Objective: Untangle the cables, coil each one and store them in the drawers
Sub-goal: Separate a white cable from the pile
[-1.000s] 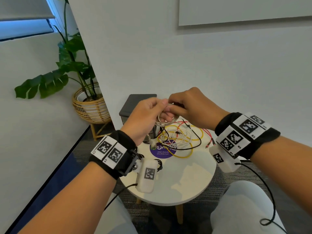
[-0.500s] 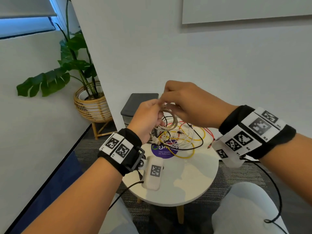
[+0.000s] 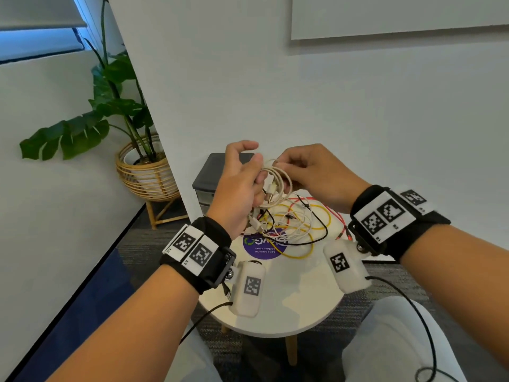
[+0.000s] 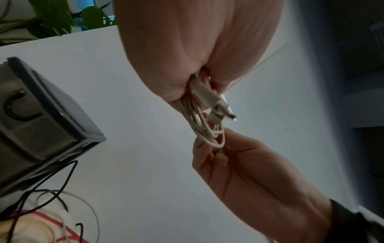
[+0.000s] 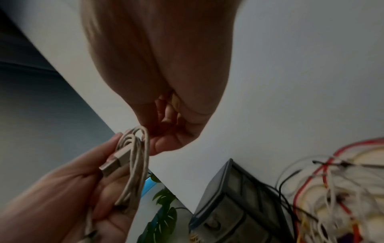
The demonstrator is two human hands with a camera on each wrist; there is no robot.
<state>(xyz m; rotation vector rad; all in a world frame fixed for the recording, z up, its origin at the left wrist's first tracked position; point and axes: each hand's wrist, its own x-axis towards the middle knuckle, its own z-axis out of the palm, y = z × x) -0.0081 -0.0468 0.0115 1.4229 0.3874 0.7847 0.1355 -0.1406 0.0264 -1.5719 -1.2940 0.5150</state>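
A beige USB cable (image 3: 276, 186) wound into a small coil hangs between both hands above the table. My left hand (image 3: 242, 186) holds the coil's left side against the palm, index finger raised. In the left wrist view the coil (image 4: 204, 125) and two plugs stick out below that hand. My right hand (image 3: 305, 172) pinches the coil's top right loop; the right wrist view shows the coil (image 5: 135, 157) with a USB plug (image 5: 113, 162). A tangle of yellow, red, black and white cables (image 3: 297, 221) lies on the round white table (image 3: 289, 307). A grey drawer unit (image 3: 209, 183) stands behind the table.
A potted plant in a wicker basket (image 3: 146, 172) stands on the floor at the left. A white wall corner (image 3: 170, 161) rises just behind the drawer unit. A purple round sticker (image 3: 261, 245) marks the tabletop. My knees sit under the near table edge.
Both hands rose slightly with the coil. My left index finger has lifted off, and the right hand now pinches the coil's upper loop.
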